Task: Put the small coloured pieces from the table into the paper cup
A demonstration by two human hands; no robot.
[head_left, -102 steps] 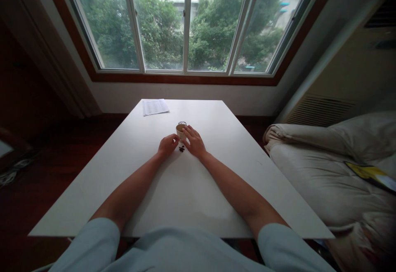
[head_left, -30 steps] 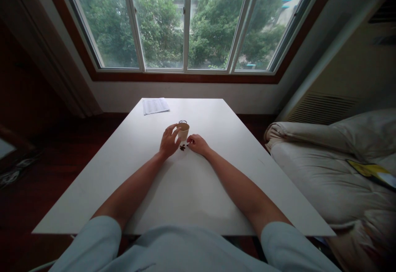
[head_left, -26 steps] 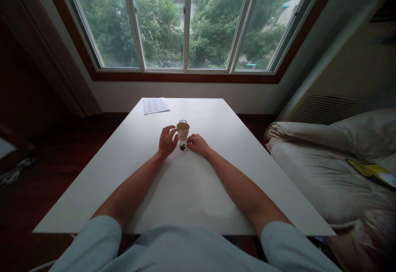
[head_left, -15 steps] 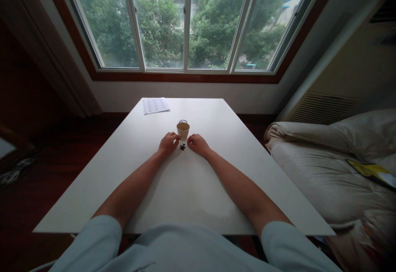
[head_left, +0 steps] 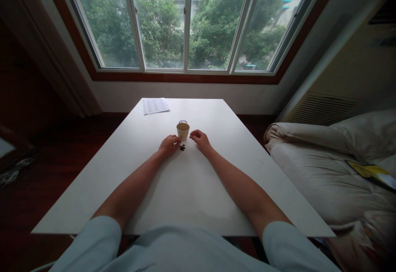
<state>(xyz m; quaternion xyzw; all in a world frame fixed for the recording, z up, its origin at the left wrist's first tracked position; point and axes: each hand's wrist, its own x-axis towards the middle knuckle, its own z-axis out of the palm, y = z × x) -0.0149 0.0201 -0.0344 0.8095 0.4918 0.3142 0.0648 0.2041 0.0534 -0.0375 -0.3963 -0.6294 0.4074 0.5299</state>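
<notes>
A brown paper cup (head_left: 183, 132) stands upright near the middle of the white table (head_left: 192, 189). Just on its near side lie several small dark pieces, like beans (head_left: 182, 147). My left hand (head_left: 169, 145) rests left of these pieces, its fingers curled together and the tips close to them and to the cup's base. To the right of the cup is my right hand (head_left: 201, 140), with thumb and fingertips pinched beside the cup wall. Anything in either hand is too small to make out. The cup's inside bottom is hidden.
Printed paper sheets (head_left: 156, 106) lie at the table's far left corner. Behind the cup shows a dark looped outline (head_left: 182, 121). A padded beige sofa (head_left: 328, 169) flanks the table on the right, and a window (head_left: 185, 24) is beyond the far edge.
My right hand has lifted away from the dark pieces, moving slightly forward and right beside the cup. My left hand has shifted slightly toward me. The cup has stayed put.
</notes>
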